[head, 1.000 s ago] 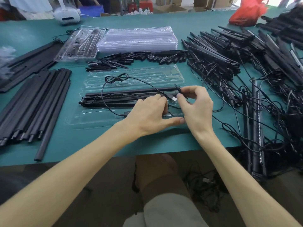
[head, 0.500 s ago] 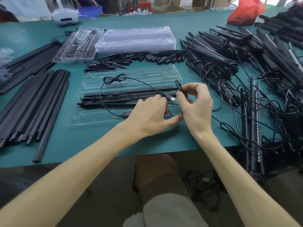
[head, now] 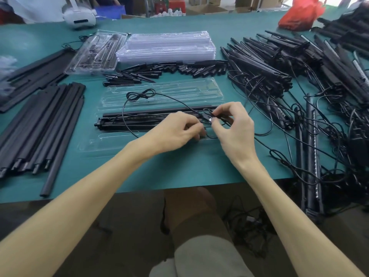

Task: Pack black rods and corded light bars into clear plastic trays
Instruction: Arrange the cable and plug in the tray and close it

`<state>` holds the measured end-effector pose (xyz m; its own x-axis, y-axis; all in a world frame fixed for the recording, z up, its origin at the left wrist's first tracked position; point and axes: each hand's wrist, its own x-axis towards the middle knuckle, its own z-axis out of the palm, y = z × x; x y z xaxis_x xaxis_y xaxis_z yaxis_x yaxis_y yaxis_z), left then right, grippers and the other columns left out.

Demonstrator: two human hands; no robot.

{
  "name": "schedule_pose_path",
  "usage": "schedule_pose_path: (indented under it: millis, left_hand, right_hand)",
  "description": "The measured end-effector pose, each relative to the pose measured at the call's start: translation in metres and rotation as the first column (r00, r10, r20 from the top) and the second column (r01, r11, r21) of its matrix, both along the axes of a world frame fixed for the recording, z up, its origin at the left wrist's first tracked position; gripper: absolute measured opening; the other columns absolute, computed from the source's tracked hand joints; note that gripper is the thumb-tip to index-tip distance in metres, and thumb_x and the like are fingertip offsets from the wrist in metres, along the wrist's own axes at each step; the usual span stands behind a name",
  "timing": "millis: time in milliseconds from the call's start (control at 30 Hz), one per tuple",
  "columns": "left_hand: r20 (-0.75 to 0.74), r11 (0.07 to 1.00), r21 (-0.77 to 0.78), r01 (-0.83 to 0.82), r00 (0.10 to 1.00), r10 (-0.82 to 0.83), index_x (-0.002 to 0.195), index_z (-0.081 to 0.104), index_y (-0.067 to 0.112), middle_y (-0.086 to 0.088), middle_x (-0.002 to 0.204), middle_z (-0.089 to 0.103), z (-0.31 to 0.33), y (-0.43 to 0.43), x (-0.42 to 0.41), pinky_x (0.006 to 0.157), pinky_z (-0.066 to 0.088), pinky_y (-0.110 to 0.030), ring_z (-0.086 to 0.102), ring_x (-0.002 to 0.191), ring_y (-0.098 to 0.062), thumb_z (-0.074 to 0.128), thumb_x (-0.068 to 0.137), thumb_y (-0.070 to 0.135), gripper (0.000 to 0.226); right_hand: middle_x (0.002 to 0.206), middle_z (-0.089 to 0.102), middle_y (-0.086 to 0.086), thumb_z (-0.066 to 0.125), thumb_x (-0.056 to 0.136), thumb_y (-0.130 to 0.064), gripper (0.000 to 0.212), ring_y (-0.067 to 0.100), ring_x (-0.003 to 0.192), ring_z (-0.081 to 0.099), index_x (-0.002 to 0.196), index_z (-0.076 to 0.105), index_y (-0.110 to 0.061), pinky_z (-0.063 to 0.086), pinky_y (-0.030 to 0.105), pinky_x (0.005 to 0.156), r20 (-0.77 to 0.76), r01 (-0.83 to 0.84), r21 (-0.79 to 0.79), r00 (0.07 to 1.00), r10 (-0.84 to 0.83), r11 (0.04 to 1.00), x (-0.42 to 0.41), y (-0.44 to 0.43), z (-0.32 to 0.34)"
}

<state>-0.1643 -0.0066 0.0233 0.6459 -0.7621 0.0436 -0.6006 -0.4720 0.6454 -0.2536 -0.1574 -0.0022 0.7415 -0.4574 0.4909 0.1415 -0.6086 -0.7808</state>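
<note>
Both hands meet over the right end of the clear tray [head: 111, 140] on the green table [head: 179, 172]. Right hand [head: 235, 132] pinches the cord's plug [head: 208, 119] between thumb and forefinger; left hand [head: 175, 134] curls closed around the cord [head: 127, 104] just beside it. Black light bars [head: 139, 119] lie lengthwise in the tray.

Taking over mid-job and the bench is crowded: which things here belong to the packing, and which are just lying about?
Part of the job:
- open clear tray
- light bar in it, cord
- left hand and right hand, both pinching the cord
- black rods
- light bar pile
- tray stack

Lying about:
- red bag
- white headset
</note>
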Motion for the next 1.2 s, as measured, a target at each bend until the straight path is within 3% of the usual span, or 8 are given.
schedule_pose_path:
  millis: [133,233,300,600,800,933,1133,1200]
  left_hand:
    - [0.056,0.995,0.095,0.007,0.998,-0.013,0.091,0.07,0.028,0.015,0.079,0.067,0.001,-0.003,-0.007,0.062,0.043,-0.02,0.058,0.068,0.004,0.072,0.078,0.059,0.033]
    - [0.217,0.969,0.24,-0.055,0.976,0.001,0.087,0.059,0.022,0.01,0.086,0.061,0.004,-0.011,-0.017,0.068,0.048,-0.034,0.059,0.077,-0.011,0.054,0.061,0.088,0.072]
    - [0.327,0.942,0.323,-0.088,0.945,-0.024,0.088,0.051,0.02,0.007,0.09,0.054,0.004,-0.016,-0.024,0.072,0.046,-0.039,0.053,0.08,-0.018,0.044,0.063,0.091,0.076]
    - [0.341,0.965,0.237,-0.109,0.94,0.022,0.084,0.053,0.023,0.006,0.089,0.055,0.0,-0.02,-0.026,0.076,0.047,-0.04,0.056,0.083,-0.02,0.047,0.089,0.069,0.047]
    - [0.094,0.988,0.157,-0.014,0.996,-0.001,0.098,0.069,0.021,0.011,0.088,0.067,0.007,-0.007,-0.009,0.076,0.049,-0.031,0.061,0.081,-0.008,0.058,0.094,0.054,0.035]
    - [-0.05,0.998,0.058,-0.01,0.999,0.013,0.099,0.078,0.019,0.008,0.08,0.074,0.01,0.0,0.003,0.071,0.048,-0.02,0.065,0.069,-0.001,0.073,0.091,0.03,0.014]
    - [-0.107,0.994,-0.009,-0.11,0.988,0.108,0.094,0.077,0.015,-0.003,0.078,0.076,0.011,0.001,0.006,0.073,0.055,-0.027,0.071,0.065,-0.013,0.084,0.079,0.011,0.017]
    - [-0.103,0.986,-0.021,-0.165,0.981,0.162,0.089,0.075,0.018,-0.002,0.076,0.075,0.01,0.0,0.005,0.071,0.055,-0.027,0.071,0.064,-0.013,0.088,0.073,0.011,0.022]
  right_hand:
    - [0.098,0.063,0.001,0.068,0.089,-0.006,0.009,0.013,0.094,0.061,0.095,0.064,-0.012,0.053,0.034,0.089,-0.027,0.002,-0.016,1.0,-0.002,1.0,0.0,0.0,0.0]
    - [0.096,0.064,-0.001,0.07,0.09,-0.011,0.007,0.007,0.093,0.06,0.095,0.065,-0.012,0.054,0.028,0.086,-0.015,0.001,-0.013,1.0,-0.002,1.0,-0.001,0.002,0.001]
    - [0.096,0.065,-0.001,0.07,0.09,-0.011,0.006,0.004,0.092,0.06,0.095,0.066,-0.012,0.054,0.023,0.084,-0.01,-0.002,0.002,1.0,0.002,1.0,-0.001,0.002,0.001]
    - [0.099,0.066,0.001,0.067,0.091,-0.01,0.006,0.008,0.094,0.062,0.096,0.067,-0.012,0.052,0.026,0.089,0.017,0.047,0.064,0.999,-0.049,0.997,0.0,0.001,0.002]
    - [0.099,0.068,-0.004,0.069,0.092,-0.013,0.006,0.012,0.102,0.062,0.096,0.069,-0.017,0.047,0.02,0.092,-0.013,0.062,0.072,0.998,-0.061,0.995,-0.001,-0.003,0.003]
    - [0.094,0.067,-0.014,0.071,0.09,-0.014,0.009,0.011,0.105,0.055,0.092,0.072,-0.023,0.036,0.008,0.088,-0.041,0.054,0.017,0.998,-0.054,0.998,-0.003,-0.003,0.004]
    - [0.085,0.063,-0.026,0.075,0.087,-0.014,0.011,0.011,0.105,0.05,0.09,0.075,-0.024,0.041,0.035,0.101,-0.05,0.04,-0.01,0.998,-0.04,0.999,-0.004,-0.002,0.004]
    - [0.084,0.062,-0.026,0.075,0.086,-0.012,0.013,0.014,0.1,0.051,0.089,0.076,-0.025,0.04,0.025,0.096,-0.046,0.027,-0.012,0.999,-0.027,1.0,-0.004,-0.003,0.003]
